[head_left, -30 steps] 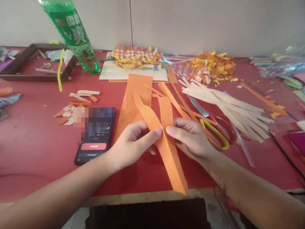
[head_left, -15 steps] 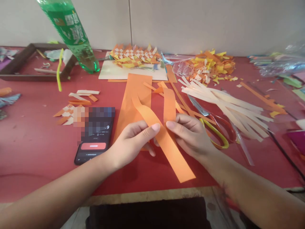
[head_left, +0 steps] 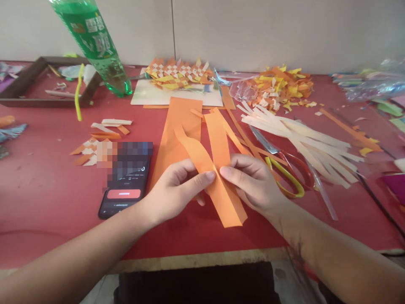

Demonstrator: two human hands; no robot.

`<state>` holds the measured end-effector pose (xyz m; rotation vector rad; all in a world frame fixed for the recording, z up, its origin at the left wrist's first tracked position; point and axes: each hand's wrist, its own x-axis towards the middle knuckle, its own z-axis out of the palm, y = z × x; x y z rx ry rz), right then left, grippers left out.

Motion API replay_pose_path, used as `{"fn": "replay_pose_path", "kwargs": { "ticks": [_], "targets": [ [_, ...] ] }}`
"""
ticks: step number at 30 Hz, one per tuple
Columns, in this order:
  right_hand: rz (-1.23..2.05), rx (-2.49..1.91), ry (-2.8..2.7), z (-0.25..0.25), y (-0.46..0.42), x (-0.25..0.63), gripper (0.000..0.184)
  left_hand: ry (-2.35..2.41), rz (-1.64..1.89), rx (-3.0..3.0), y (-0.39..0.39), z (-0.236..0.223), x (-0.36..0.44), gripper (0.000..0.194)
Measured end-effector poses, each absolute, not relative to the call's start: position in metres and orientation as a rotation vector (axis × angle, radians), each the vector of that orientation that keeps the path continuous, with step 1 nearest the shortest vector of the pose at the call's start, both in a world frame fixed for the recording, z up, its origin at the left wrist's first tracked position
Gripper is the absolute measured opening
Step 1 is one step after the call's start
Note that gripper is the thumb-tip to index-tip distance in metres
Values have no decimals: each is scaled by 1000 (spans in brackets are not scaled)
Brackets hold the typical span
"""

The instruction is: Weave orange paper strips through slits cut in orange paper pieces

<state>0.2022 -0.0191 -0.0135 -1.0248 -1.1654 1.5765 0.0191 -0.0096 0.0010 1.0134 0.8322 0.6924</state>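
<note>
Orange paper [head_left: 228, 202] in two hands [head_left: 186, 185]

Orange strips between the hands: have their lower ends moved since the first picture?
Yes: the lower ends of the orange strips have moved away from the table's front edge.

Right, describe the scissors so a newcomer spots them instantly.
On the red table, look just beyond the right hand, beside the fanned pale paper strips. The scissors lie there, blades pointing away from the person. One yellow and one red handle loop set them apart from the paper around them.
</note>
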Motion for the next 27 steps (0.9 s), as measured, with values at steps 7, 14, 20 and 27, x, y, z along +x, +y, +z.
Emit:
{"fn": "replay_pose_path", "kwargs": {
  "ticks": [7,14,20,27],
  "targets": [
    [1469,-1079,-1208,-13,-16,204,29,885,707,969,-10,2,20,28],
    [1557,-1095,-1140,-12,-17,203,31,810,639,1006,-13,0,19,25],
    [1605,-1046,-1191,-12,-19,202,31,831,687,987,-11,1,20,25],
    [1494,-1057,-1146,-16,-17,202,31,851,767,908,-10,0,20,21]
  ]
}}
